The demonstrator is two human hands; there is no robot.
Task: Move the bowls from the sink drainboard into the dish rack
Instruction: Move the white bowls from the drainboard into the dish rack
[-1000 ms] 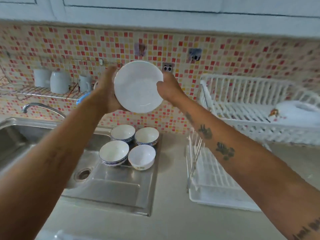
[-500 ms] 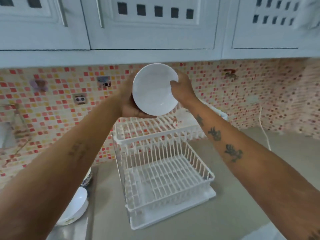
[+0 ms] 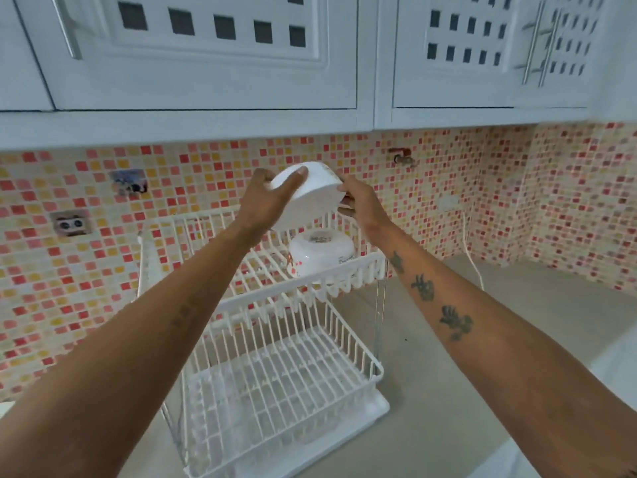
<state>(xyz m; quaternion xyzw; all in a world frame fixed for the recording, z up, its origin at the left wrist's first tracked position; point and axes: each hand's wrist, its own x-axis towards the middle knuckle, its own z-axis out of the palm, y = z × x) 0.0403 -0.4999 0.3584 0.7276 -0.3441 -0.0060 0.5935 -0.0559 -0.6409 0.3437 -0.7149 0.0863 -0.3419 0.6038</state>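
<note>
A: What are we holding above the two-tier dish rack (image 3: 374, 369)?

B: We are holding a white bowl (image 3: 305, 196) between both hands, mouth tipped down and away from us. The left hand (image 3: 267, 201) is wrapping its near side, with the fingers curled over the base; the right hand (image 3: 360, 201) is pinching the far rim.

A: Why are we holding it inverted?

B: Probably so that it is draining once seated, as is the upturned bowl (image 3: 320, 251) already resting on the upper tier (image 3: 344, 274). We are carrying ours just above that one, apart from it.

A: And the lower tier (image 3: 275, 381)?

B: It is standing empty. The drainboard is lying out of view, so we are not judging what remains.
</note>
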